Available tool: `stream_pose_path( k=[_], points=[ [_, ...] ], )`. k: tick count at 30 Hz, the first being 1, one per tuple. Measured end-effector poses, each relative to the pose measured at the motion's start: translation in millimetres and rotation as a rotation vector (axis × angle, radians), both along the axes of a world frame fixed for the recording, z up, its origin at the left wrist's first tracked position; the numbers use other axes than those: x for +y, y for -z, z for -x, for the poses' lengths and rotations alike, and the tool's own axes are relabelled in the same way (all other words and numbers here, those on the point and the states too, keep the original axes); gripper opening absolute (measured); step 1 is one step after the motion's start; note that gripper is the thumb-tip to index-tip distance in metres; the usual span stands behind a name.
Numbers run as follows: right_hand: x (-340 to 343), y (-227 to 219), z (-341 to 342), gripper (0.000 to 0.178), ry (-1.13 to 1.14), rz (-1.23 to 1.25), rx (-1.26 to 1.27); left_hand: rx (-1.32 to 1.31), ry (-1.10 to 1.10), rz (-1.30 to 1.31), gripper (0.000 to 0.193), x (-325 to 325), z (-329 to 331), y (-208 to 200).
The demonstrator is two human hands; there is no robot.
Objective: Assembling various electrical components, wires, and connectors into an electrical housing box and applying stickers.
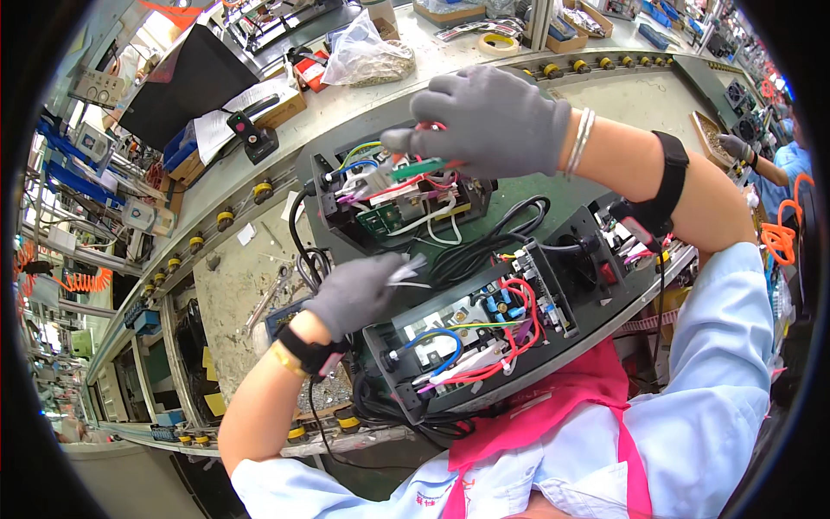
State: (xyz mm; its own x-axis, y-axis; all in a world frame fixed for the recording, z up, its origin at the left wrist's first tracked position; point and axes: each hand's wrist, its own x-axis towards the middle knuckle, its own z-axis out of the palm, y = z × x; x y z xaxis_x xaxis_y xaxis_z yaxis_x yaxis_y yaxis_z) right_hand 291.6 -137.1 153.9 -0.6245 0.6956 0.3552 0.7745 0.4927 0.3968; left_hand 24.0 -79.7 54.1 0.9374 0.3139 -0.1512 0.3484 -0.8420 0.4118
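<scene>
My left hand [354, 294], in a grey glove, is closed on a few thin white plastic strips that look like cable ties [408, 273]. My right hand [493, 121], also gloved, is closed round a hand tool with red and green parts [421, 169]; its working end is hard to make out. That tool is over the far black metal housing [333, 216], an opened unit with coloured wires and a circuit board inside. A second opened housing [406, 402] with red, blue and white wires lies nearer my body. Black power cables [471, 259] lie coiled between the two.
A roller conveyor edge [226, 216] curves round the work area. Beyond it stand a monitor [186, 86], a plastic bag of small parts [372, 56] and a tape roll [499, 43]. Another person's gloved hand [735, 147] is at the far right, near an orange coiled hose [782, 229].
</scene>
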Motion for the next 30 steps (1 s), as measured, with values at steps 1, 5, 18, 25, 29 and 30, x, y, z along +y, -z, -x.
stream_pose_path(
  k=[1,5,18,25,29,30],
  points=[
    [-3.2,2.3,-1.5,0.038,0.001,0.005,-0.005,0.032,0.058,-0.024,0.037,-1.2,-7.6,9.3],
    [-11.9,13.3,-5.4,0.031,-0.084,0.017,-0.137,0.221,0.203,-0.246,0.036,-5.3,-36.2,28.2],
    [-4.8,30.6,-12.3,0.036,-0.163,-0.091,-0.097,-0.094,0.249,-0.793,0.012,9.0,-58.8,75.7],
    [-12.7,45.1,-4.3,0.030,-0.153,-0.038,-0.079,-0.344,0.384,-0.660,0.028,23.0,-24.5,57.1],
    [-8.0,63.4,15.7,0.022,-0.048,0.153,-0.042,-0.394,0.406,-0.680,0.027,18.1,-20.0,52.3],
    [-6.0,68.7,17.1,0.023,-0.061,0.144,-0.086,-0.408,0.396,-0.673,0.025,17.5,-20.7,50.5]
  ],
)
